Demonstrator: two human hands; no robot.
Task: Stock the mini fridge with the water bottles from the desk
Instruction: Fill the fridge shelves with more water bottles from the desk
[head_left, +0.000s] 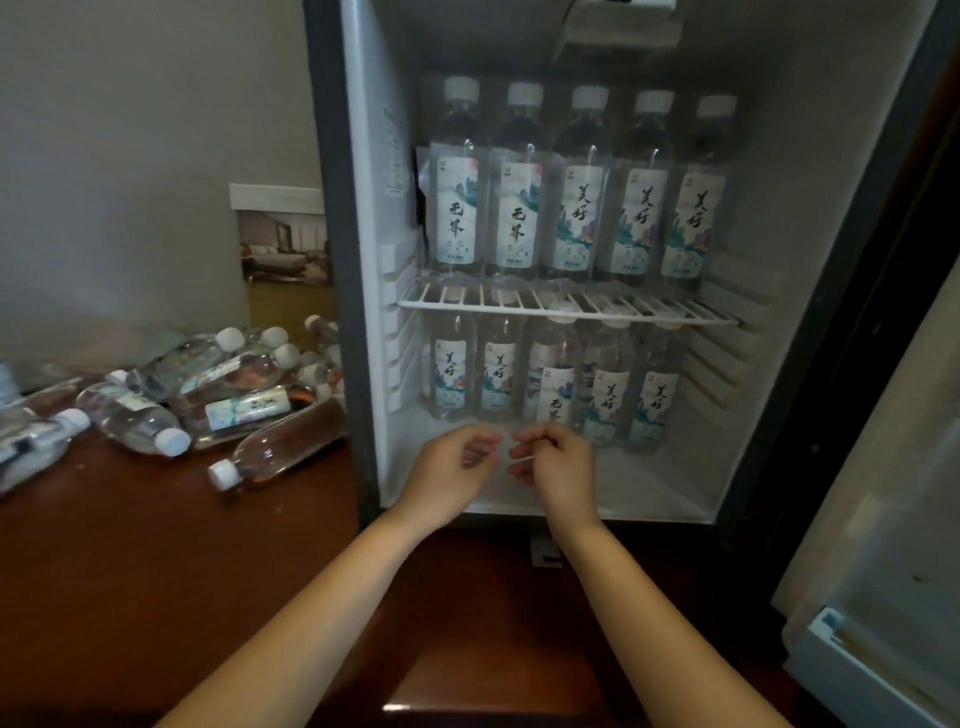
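Hands empty: our left hand (457, 462) and right hand (556, 462) hover loosely curled, close together at the front of the fridge (753, 208) floor, where we judge a second row fits before the lower bottles (550, 384), while spare bottles (208, 395) lie heaped far left on the desk (130, 545).

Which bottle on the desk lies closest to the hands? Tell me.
The bottle at the pile's front, on its side, base by the fridge frame, white cap pointing toward the camera. The rest lie farther left and back.
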